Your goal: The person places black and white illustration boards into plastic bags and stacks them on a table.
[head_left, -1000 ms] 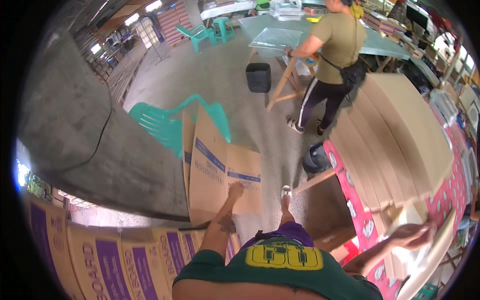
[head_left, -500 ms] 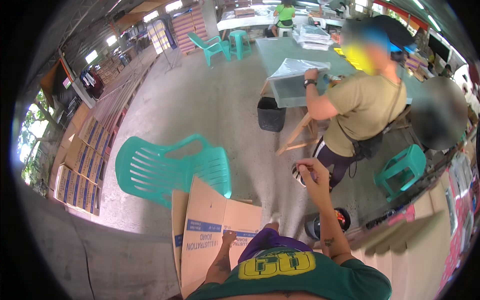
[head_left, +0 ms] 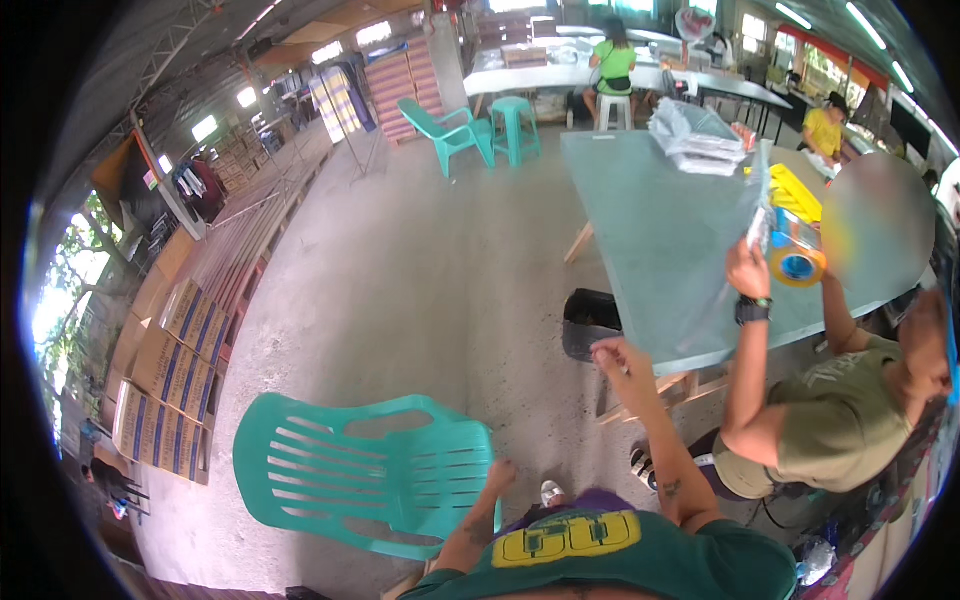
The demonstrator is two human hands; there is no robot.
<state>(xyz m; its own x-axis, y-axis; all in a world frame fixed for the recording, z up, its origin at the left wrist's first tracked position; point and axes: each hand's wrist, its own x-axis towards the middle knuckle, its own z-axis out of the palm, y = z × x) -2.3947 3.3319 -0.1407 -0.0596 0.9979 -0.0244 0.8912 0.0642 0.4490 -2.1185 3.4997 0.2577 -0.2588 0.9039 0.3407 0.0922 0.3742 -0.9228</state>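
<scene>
Hands empty now: left hand [head_left: 497, 473] beside the turquoise slatted plastic chair [head_left: 370, 480], right hand [head_left: 618, 357] raised, seemingly open, near the grey-green worktop [head_left: 650, 240]; the flattened cardboard box has gone from view.

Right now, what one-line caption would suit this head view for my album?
Left hand by a turquoise plastic chair, right hand raised empty near a green table.

The green plastic chair [head_left: 370, 470] hides the left hand's [head_left: 497, 474] fingertips; the co-worker's [head_left: 830, 420] legs are cut off below.
</scene>
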